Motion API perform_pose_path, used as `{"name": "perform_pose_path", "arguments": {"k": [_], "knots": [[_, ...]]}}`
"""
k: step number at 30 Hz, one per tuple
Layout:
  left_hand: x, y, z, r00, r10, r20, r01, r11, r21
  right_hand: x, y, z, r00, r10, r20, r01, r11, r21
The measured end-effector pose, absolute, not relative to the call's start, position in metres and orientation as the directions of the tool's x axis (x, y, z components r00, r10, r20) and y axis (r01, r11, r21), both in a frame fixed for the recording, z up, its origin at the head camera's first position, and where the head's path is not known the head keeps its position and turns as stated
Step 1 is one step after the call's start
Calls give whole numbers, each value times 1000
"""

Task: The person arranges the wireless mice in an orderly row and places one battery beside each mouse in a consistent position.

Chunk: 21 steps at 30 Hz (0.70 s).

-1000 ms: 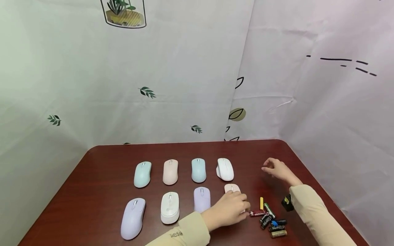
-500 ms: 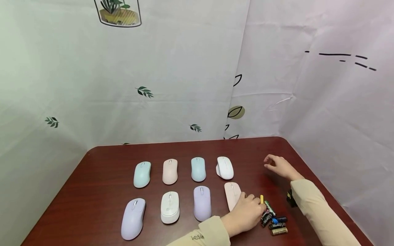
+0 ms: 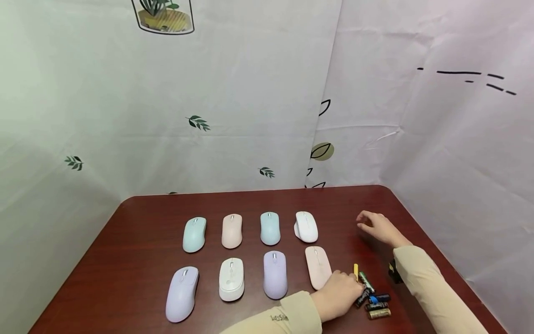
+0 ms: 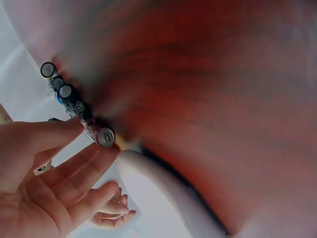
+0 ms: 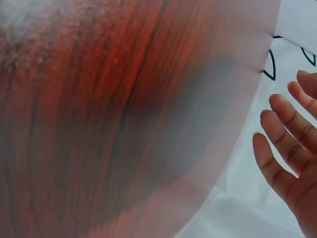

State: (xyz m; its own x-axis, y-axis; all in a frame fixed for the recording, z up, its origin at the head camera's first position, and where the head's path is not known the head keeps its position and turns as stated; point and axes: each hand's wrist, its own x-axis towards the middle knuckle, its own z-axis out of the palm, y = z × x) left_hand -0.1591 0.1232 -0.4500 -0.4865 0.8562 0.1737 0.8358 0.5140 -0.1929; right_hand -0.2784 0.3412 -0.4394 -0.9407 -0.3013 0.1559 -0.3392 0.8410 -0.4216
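My left hand is low over the table at the near edge of a pile of batteries. In the left wrist view, its thumb and fingertips pinch the sides of a dark red battery, which the hand hides in the head view. A yellow battery, a green one and several black ones lie just beyond the fingers. A pale pink mouse lies right beside this hand. Farther back on the right, my right hand hovers with loosely bent fingers, holding nothing.
To the left, computer mice stand in two rows on the dark red table, among them a lilac mouse, a white mouse and a blue mouse. A black thing with yellow is partly hidden by the right sleeve. Pale curtains surround the table.
My left hand has moved right, from over the pink mouse to the batteries, covering the red one. The pink mouse now shows almost whole. My right hand stays about where it was.
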Motion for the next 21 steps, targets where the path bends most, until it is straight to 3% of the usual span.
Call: {"name": "perform_pose_path", "arguments": {"k": [6,13,21], "knots": [[-156,127,-449,-510,836,201,797,547,-255,-276,342,-442,-940,-294,174,-340,843,-417],[-151,132,-449,-555,817,156,778,577,-248,-269,342,-447,-940,-296,171,-341,840,-421],[-145,126,-446,-506,854,118,804,517,-296,-267,336,-446,-939,-301,166,-344,840,-420]]}}
